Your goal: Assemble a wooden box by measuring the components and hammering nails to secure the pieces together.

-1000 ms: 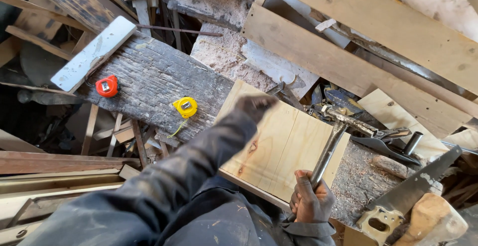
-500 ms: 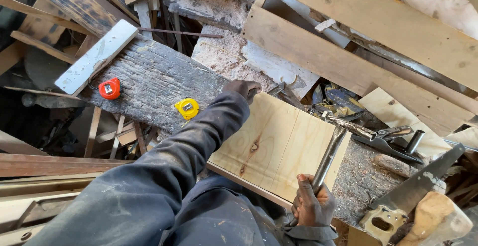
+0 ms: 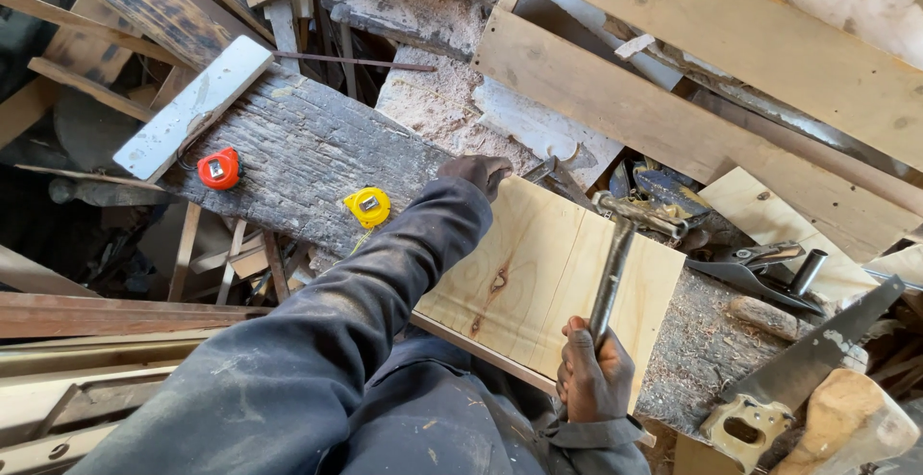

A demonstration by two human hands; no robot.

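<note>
Hammer (image 3: 615,263) in the right hand (image 3: 594,379): the fingers are wrapped tight round the lower end of its dark metal shaft, and the head sits at the far edge of the pale pine panel (image 3: 538,283), which serves as the landmark here. The panel lies flat on a rough, weathered surface (image 3: 298,158) of dark plank, its near edge close to the person's body. The left hand (image 3: 478,172) is at the panel's far left corner, fingers curled down over the edge; whether it grips the corner or only presses on it is hard to tell from this angle. The dark sleeve (image 3: 385,292) of that arm crosses the panel's left side.

Just left of the panel a yellow tape measure (image 3: 368,207) rests on the dark plank, and further left a red tape measure (image 3: 219,168) lies beside a white painted offcut (image 3: 192,110). Right of the panel, near its far corner, sit a few dark metal tools (image 3: 760,268) among sawdust. At the panel's near right, a handsaw (image 3: 817,360) with a pale wooden handle lies with its blade pointing away. Beyond the panel, long light boards (image 3: 692,119) are stacked slantwise.
</note>
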